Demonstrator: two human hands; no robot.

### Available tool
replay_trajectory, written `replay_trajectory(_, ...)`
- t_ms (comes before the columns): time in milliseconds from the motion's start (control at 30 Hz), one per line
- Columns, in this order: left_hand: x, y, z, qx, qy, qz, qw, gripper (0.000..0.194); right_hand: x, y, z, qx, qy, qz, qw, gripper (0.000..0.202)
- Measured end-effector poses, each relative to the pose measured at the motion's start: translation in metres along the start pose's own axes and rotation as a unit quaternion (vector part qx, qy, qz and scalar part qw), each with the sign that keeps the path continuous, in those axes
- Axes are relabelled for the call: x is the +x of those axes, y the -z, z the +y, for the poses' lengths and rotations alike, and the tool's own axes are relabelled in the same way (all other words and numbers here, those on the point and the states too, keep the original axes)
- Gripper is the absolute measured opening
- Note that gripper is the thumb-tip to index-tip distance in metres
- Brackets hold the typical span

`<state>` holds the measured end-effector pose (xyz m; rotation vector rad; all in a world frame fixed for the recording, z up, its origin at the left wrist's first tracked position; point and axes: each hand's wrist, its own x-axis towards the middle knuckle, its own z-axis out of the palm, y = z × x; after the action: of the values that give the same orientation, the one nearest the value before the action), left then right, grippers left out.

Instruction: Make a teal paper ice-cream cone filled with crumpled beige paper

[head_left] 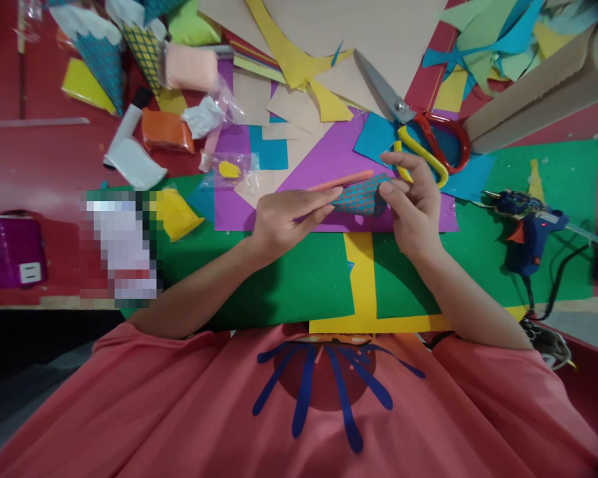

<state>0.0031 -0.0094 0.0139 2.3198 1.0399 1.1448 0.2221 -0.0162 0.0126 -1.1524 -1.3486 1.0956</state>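
Note:
A small blue cone with a reddish criss-cross pattern (361, 197) is held between my hands, its narrow end to the left. My left hand (289, 219) pinches the tip. At the wide end, the thumb and fingers of my right hand (413, 206) close on the rim. Just behind the cone shows a thin orange stick (346, 180); whether my left hand touches it I cannot tell. Beneath lies purple sheet (309, 166) over green sheet (289, 279). Large scissors with red and yellow handles (398, 109) rest open beyond my right hand.
A blue glue gun (528, 232) lies at the right, its cord running toward the front edge. Behind it stands a cardboard tube (543, 86). Finished-looking paper cones (99, 60), clay packets (167, 131) and a glue stick (127, 126) crowd the left. Paper scraps (493, 46) pile at the back right.

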Motion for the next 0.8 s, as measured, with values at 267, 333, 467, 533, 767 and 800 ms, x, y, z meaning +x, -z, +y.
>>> replay_trajectory(267, -0.001, -0.001, 0.016, 0.181, 0.036, -0.189, 0.964, 0.052, -0.014, -0.009, -0.009, -0.041, 0.076, -0.086, 0.993, 0.035)
replay_trajectory(333, 0.001, 0.001, 0.024, 0.217, 0.058, -0.214, 0.951, 0.057, -0.017, -0.010, -0.011, -0.039, 0.092, -0.150, 0.984, 0.042)
replay_trajectory(467, 0.005, 0.004, 0.026, 0.235, 0.111, -0.217, 0.941, 0.042, -0.019, -0.008, -0.010, -0.057, 0.131, -0.209, 0.968, 0.058)
replay_trajectory(533, 0.006, 0.004, 0.019, 0.218, 0.140, -0.215, 0.942, 0.033, -0.019, -0.007, -0.009, -0.069, 0.151, -0.192, 0.967, 0.064)
replay_trajectory(767, -0.004, -0.006, -0.010, 0.035, 0.157, -0.120, 0.980, 0.018, -0.017, -0.009, -0.010, -0.106, 0.186, 0.005, 0.977, 0.020)
replay_trajectory(800, -0.005, -0.006, -0.011, 0.010, 0.142, -0.111, 0.984, 0.015, -0.017, -0.010, -0.011, -0.115, 0.199, -0.006, 0.973, 0.019)
